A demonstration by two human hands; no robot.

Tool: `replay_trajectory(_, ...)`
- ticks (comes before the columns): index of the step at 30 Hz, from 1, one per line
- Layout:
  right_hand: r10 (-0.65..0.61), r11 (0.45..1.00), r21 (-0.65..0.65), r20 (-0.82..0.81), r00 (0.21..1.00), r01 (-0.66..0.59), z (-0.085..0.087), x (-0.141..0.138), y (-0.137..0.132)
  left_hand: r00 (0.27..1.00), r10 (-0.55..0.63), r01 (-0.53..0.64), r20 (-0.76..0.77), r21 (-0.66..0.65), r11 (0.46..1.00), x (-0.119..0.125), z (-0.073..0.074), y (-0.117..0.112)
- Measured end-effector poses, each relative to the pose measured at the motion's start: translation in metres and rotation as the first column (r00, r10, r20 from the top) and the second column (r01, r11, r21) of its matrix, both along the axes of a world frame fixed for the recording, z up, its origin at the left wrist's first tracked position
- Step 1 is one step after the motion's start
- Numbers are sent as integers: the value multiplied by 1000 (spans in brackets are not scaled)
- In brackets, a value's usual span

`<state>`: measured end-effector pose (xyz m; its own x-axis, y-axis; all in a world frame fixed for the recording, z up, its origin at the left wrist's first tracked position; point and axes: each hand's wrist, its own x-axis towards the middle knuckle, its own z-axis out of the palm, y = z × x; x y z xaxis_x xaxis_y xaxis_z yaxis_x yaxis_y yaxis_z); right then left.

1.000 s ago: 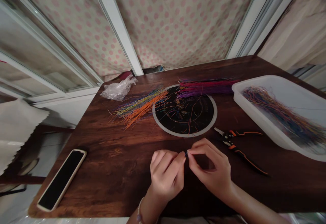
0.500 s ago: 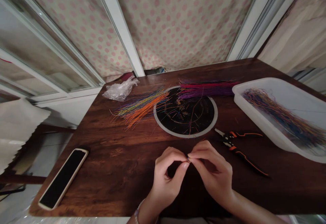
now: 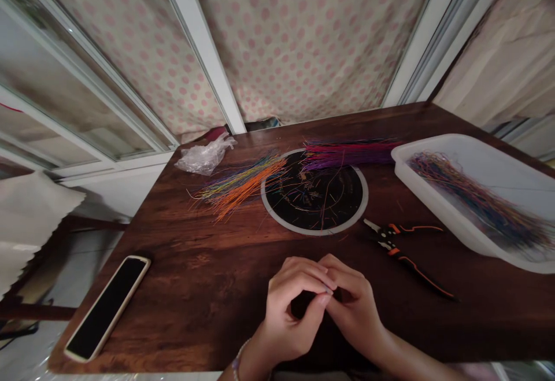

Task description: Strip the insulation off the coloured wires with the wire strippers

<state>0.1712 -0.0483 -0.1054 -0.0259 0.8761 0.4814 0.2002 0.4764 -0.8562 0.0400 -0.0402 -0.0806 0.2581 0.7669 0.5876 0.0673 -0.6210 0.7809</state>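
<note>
Tiny dark wire end (image 3: 329,291), barely visible, sits pinched at your fingertips (image 3: 324,299), where your left hand (image 3: 289,311) and right hand (image 3: 353,309) curl and press together over the brown wooden table (image 3: 208,288), below the round black mat (image 3: 314,207), near orange-handled wire strippers (image 3: 401,251).

Item: a thin bluish strand (image 3: 329,291), mostly hidden, too small to make out further
Hold: pinched between the fingers of your left hand (image 3: 290,314) and right hand (image 3: 353,306)
Place: just above the wooden worktop (image 3: 208,294)
</note>
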Motion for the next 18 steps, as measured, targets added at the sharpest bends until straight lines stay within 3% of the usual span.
replay_trajectory(4,-42,999,-15,170,985,45,-7,28,3,997,75,-76,-32,-3,997,-3,-2,1)
replay_trajectory(9,-309,943,13,403,861,332,-37,113,1,986,152,-147,-75,71,987,-8,-2,3)
replay_trajectory(10,-349,923,18,461,816,385,-46,131,-1,982,167,-160,-83,87,983,-9,-2,4)
replay_trajectory(12,-363,875,41,716,596,482,-65,163,-7,977,194,-185,-89,101,978,-10,-2,5)
replay_trajectory(14,-309,854,34,836,453,519,-81,186,-11,975,207,-199,-82,101,975,-11,-3,6)
replay_trajectory(18,-257,880,47,884,390,473,-93,206,-9,970,226,-219,-89,78,973,-14,-5,7)
